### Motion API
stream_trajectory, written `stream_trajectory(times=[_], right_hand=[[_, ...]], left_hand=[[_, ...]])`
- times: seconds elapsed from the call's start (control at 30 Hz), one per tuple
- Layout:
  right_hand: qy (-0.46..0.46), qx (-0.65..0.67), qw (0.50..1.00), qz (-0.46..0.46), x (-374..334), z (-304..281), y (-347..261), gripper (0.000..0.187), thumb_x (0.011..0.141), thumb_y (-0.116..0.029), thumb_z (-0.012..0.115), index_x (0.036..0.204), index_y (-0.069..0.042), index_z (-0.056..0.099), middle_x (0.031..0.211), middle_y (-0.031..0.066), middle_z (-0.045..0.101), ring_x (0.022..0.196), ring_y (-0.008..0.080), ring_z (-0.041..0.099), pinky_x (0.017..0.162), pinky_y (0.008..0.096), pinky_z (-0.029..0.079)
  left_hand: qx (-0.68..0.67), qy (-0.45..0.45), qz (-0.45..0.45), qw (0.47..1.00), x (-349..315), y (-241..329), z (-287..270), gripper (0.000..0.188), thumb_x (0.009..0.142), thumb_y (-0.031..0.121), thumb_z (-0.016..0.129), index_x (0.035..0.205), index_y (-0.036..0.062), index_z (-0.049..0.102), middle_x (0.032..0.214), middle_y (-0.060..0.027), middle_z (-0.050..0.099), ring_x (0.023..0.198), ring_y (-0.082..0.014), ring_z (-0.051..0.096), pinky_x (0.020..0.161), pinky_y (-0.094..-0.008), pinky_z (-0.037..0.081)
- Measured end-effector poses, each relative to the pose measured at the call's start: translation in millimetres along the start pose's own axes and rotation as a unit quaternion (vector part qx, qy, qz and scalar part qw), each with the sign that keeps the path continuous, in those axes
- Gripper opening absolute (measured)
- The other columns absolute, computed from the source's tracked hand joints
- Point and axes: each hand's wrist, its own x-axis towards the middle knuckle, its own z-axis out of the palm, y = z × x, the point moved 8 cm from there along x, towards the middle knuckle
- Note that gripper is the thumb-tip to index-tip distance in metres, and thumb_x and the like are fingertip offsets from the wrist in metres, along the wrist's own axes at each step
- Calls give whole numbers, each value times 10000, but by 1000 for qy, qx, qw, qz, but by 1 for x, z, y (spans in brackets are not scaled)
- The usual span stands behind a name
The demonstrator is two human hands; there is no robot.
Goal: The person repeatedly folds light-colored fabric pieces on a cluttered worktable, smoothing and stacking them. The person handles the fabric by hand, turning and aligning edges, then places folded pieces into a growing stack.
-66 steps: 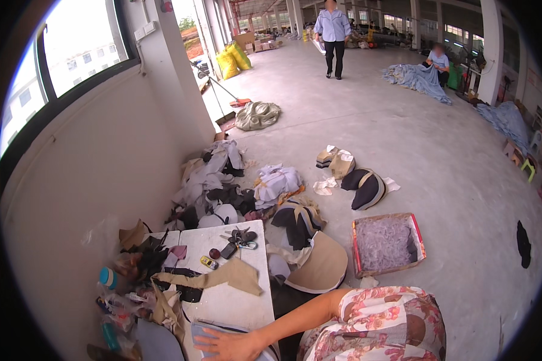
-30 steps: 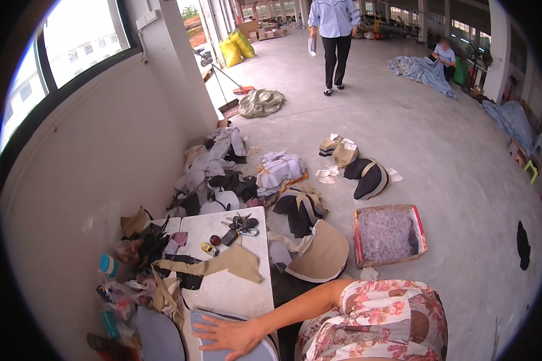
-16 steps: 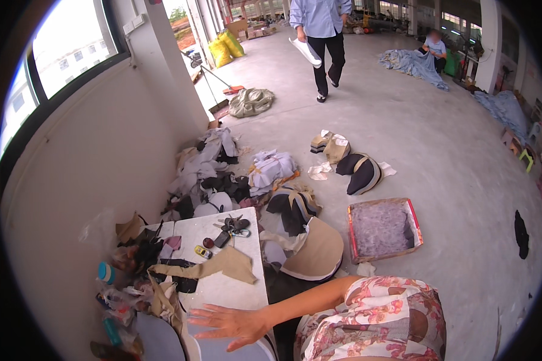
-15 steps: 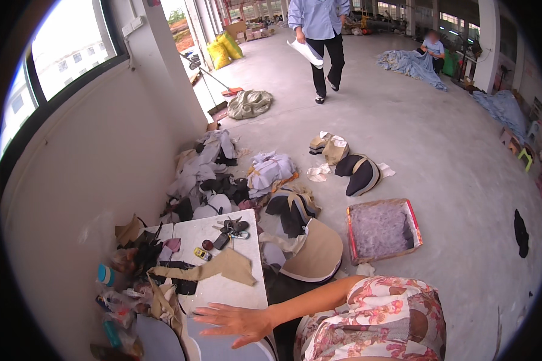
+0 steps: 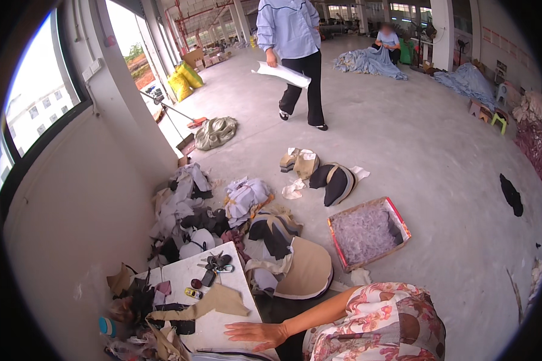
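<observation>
My right hand (image 5: 256,334) lies palm down near the front edge of a white tabletop (image 5: 238,283), fingers spread and pointing left. Nothing is in its grasp. Just beyond the fingers is a khaki fabric piece (image 5: 223,299) with a long narrow tail. The edge of a grey panel (image 5: 229,355) shows below the hand, mostly cut off by the picture. Farther up the tabletop are a bunch of keys (image 5: 217,262), a small black box (image 5: 208,278), a dark red round object (image 5: 196,283) and a small yellow object (image 5: 193,293). My left hand is out of view.
A large curved khaki panel (image 5: 307,271) and an open box of fluffy greyish filling (image 5: 367,231) stand right of the table. Fabric scraps (image 5: 180,198) heap along the wall. A person (image 5: 289,36) stands ahead holding white sheets; another sits with blue cloth (image 5: 370,63).
My view has tilted up and turned right. My right hand has slid off the grey panel onto the white tabletop, closer to the khaki piece. The person ahead has walked nearer.
</observation>
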Motion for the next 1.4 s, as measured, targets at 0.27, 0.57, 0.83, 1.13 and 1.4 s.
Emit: stream_trajectory(times=[0.27,0.57,0.83,1.13,1.4], right_hand=[[-21,4,1000,4,-5,10,5,699,987,-490,339,1463,15,258,1535,202,219,1439,376,155,1154,475,171],[-21,12,1000,16,-4,6,7,650,978,-438,395,1440,10,301,1514,179,286,1428,358,211,1154,454,203],[-36,17,999,21,-1,4,3,637,968,-400,423,1427,28,313,1490,188,327,1414,359,245,1149,441,224],[-33,23,999,23,-2,8,7,616,954,-358,461,1428,9,322,1490,179,333,1412,364,250,1148,446,225],[-35,25,999,32,-3,6,6,619,944,-329,487,1436,6,317,1491,170,338,1414,350,253,1149,441,230]], left_hand=[[-1,-8,-9,1000,0,-4,4,766,839,536,545,1432,96,343,1462,-211,262,1348,-390,242,1039,-561,236],[-23,-7,-24,999,-7,-6,7,752,831,527,565,1416,98,368,1441,-202,296,1328,-380,274,1023,-548,262],[-35,-8,-45,998,-17,-9,11,739,824,519,582,1402,100,391,1421,-193,327,1310,-371,303,1008,-536,285],[-47,-3,-60,997,-23,-12,12,725,815,510,601,1386,103,416,1400,-184,362,1290,-360,335,991,-522,311],[-50,-3,-60,997,-25,-17,10,713,808,502,619,1372,105,439,1381,-176,393,1272,-351,364,976,-510,335]])
